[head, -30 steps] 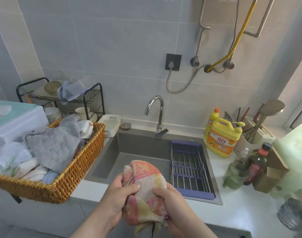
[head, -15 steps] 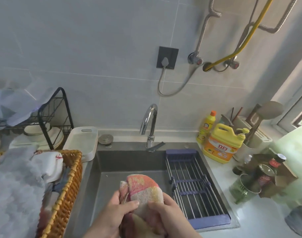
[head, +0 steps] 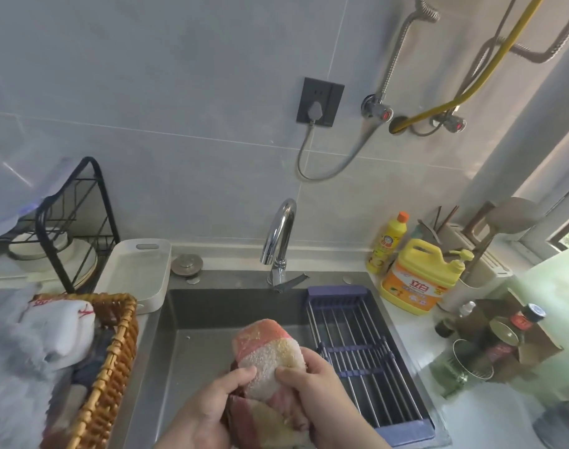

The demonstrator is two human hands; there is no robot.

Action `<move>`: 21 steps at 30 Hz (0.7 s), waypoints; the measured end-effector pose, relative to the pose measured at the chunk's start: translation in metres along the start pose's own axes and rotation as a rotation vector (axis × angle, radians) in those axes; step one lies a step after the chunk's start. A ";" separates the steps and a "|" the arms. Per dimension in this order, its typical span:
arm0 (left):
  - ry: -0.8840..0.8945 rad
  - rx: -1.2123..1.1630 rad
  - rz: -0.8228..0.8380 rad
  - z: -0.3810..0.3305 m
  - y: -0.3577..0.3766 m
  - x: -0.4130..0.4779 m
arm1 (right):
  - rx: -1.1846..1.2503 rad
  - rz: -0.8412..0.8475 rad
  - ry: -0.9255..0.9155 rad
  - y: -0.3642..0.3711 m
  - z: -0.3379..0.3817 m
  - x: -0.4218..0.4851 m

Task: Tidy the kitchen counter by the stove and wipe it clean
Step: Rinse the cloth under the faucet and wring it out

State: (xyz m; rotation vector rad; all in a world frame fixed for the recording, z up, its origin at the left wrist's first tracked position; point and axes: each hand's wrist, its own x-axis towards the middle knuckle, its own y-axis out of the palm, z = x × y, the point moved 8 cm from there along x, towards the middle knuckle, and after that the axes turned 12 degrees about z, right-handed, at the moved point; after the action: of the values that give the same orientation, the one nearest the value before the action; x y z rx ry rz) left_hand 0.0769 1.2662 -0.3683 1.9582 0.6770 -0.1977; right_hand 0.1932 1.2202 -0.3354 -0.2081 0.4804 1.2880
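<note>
Both hands, left hand (head: 208,406) and right hand (head: 322,393), pinch a nubby pink-and-cream cloth (head: 267,358), thumbs pressed on top, above the grey steel sink (head: 211,309); a wicker basket (head: 114,361) holds fluffy towels (head: 27,361).

Counter (head: 490,422), w/ detergent jug (head: 416,281), wicker basket (head: 116,351), white tray (head: 137,277)

Cloth (head: 267,354) – bunched tighter – now over sink (head: 211,319).

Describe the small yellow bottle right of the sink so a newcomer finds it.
Start at the sink; off its back right corner stand two yellow containers. The bottle is the rear one. It is slim with an orange cap, unlike the squat handled jug with a pump.
</note>
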 end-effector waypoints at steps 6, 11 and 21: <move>0.254 0.109 -0.230 -0.039 -0.008 0.023 | -0.025 0.078 0.030 -0.010 0.022 0.028; 0.308 0.117 -0.324 -0.059 -0.025 0.048 | -0.100 0.006 0.055 -0.061 0.029 0.069; 0.312 0.095 -0.391 -0.080 -0.053 0.083 | -0.139 -0.232 0.066 -0.148 0.040 0.189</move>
State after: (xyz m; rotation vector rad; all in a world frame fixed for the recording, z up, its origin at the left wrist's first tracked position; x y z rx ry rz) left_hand 0.1054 1.3838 -0.4061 1.9493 1.2764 -0.1649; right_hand 0.3804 1.3602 -0.4028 -0.4124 0.4096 1.0903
